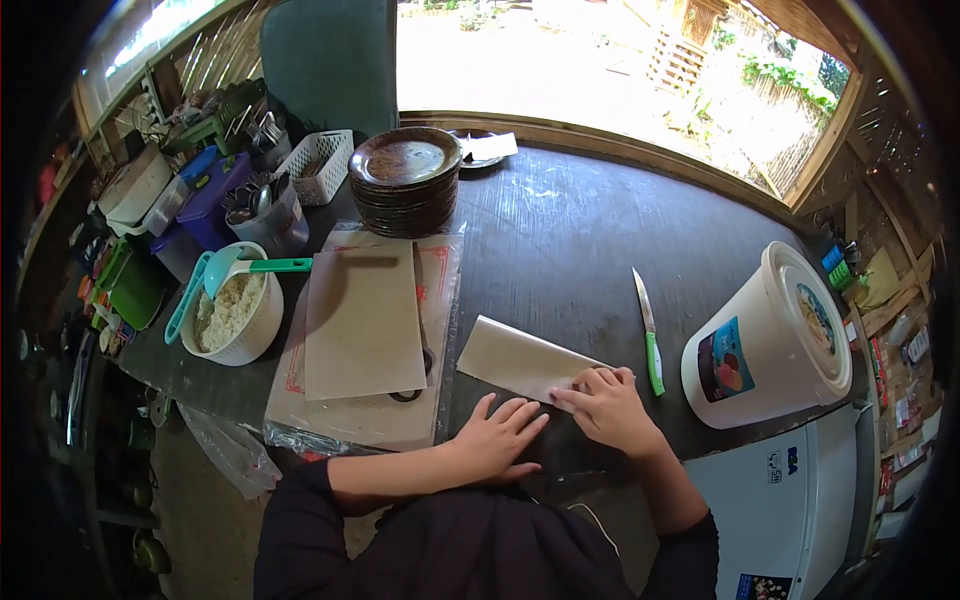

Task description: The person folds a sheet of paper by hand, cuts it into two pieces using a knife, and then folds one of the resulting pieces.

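A folded sheet of brown paper (520, 360) lies at an angle on the dark table. My right hand (610, 405) presses on its right end, fingers bent and close together on the paper. My left hand (495, 440) rests just below the paper's lower edge, fingers spread, holding nothing. To the left lies a stack of flat brown paper (365, 330) on a plastic-wrapped pack (350, 420), with scissor handles (407, 395) showing beside the top sheets. A knife with a green handle (654, 362) lies to the right of the folded paper.
A large white lidded bucket (735, 350) stands at the right. At the left is a white basket of rice (240, 320) with a teal ladle across it. Stacked brown plates (405, 190), a white basket (320, 170) and a utensil container (275, 225) stand farther back.
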Demonstrator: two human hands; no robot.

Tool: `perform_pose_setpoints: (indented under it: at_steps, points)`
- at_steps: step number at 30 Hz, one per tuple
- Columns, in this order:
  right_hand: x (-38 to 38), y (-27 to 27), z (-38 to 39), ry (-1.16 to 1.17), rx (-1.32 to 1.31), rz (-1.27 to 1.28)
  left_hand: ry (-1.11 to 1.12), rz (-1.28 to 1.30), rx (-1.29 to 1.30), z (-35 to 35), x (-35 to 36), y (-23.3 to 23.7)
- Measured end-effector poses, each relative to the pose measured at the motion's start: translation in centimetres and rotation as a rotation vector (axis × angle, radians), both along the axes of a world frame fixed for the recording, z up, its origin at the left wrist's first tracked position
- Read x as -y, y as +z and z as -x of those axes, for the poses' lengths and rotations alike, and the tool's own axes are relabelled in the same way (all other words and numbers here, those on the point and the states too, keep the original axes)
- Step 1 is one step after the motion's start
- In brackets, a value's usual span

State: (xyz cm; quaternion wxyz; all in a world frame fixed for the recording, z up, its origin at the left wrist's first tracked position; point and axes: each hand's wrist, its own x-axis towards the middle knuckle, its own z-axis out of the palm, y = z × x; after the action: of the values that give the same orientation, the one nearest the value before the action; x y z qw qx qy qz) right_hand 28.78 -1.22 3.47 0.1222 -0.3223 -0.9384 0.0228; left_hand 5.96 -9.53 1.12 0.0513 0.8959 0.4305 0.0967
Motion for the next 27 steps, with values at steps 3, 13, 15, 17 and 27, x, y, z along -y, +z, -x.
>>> perform_pose_setpoints:
  at_steps: [3, 13, 15, 17, 27]
  points:
    - [-1.4, 0.3, 1.3, 0.039, 0.065, 0.049, 0.077, -0.007, 0.02, -0.4, 0.1, -1.3]
    - [-4.1, -2.3, 2.9, 0.214, 0.068, 0.046, 0.242, -0.075, 0.146, -1.3, 0.6, -2.9]
    - [-3.9, -2.4, 3.0, 0.191, 0.071, 0.036, 0.26, -0.092, 0.14, -1.3, 0.6, -3.0]
    - [-3.9, -2.4, 3.0, 0.189, 0.053, 0.041, 0.268, -0.112, 0.131, -1.4, 0.6, -3.2]
    - [-4.3, -2.9, 2.9, 0.175, -0.065, 0.041, 0.291, -0.103, 0.106, -1.5, 0.5, -3.0]
